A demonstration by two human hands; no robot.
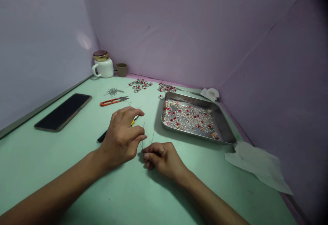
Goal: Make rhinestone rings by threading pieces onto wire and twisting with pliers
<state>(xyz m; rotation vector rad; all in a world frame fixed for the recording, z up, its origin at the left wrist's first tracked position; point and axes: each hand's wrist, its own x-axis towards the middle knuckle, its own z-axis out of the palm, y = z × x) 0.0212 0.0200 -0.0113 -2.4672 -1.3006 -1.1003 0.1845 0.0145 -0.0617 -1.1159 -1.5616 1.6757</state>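
My left hand (121, 138) and my right hand (164, 160) meet low in the middle of the mint-green table (205, 187). A thin metal wire (153, 138) rises from the pinched fingers of my right hand and runs up beside my left fingertips, which seem closed on it. Under my left palm lies a black-handled tool (103, 136), with a yellow part (133, 121) showing past the fingers. Orange thread snips (112, 101) and a small bundle of metal pins (114, 92) lie beyond my left hand.
A steel tray (179, 97) of pearly and red beads stands to the right, with more beads (140, 85) behind it. A black phone (63, 112) lies left. A white lidded mug (103, 66), small cup (121, 69) and white cloth (256, 165) also stand about.
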